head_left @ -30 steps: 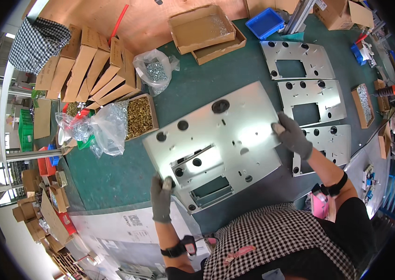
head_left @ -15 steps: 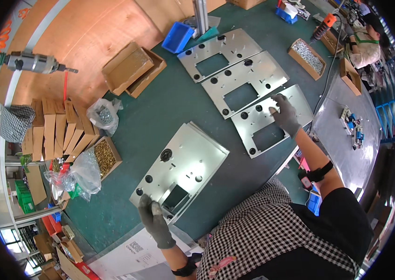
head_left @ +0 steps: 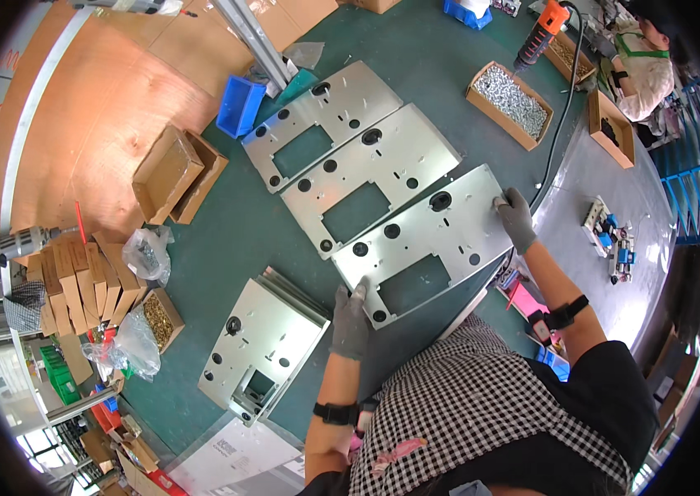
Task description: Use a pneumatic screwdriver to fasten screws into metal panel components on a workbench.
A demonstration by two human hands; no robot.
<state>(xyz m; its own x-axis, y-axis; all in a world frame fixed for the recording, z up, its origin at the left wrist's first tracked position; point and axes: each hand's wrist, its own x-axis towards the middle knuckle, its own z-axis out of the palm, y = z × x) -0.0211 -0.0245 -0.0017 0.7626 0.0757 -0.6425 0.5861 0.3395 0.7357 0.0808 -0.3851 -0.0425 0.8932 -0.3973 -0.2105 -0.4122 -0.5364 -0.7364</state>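
Nearest us, our left hand [head_left: 351, 324] in its grey glove grips the near left edge of a metal plate [head_left: 424, 245], fingers curled over the rim. Our right hand [head_left: 518, 218], gloved alike, pinches the same plate's far right corner, at about two o'clock from the left hand. That plate lies flat on the green table [head_left: 234, 240], overhanging its near edge a little.

At eight o'clock from the left hand we see a stack of plates [head_left: 265, 342]; how many lie in it we cannot tell. Beyond the held plate, toward eleven o'clock, lie a second plate [head_left: 370, 187] and a third plate [head_left: 322, 122], so we count three plates laid out side by side, edges just touching or overlapping.

At nine o'clock from the stack sits a small box of brass-coloured screws [head_left: 160, 321] beside a clear bag [head_left: 131, 343]. Further off at ten o'clock stands a cardboard box [head_left: 168, 172], its contents unclear. Farther away, a blue bin [head_left: 240, 107] sits just left of the third plate. At one o'clock, a box of silver screws [head_left: 508, 101] sits below an orange power driver [head_left: 542, 26].
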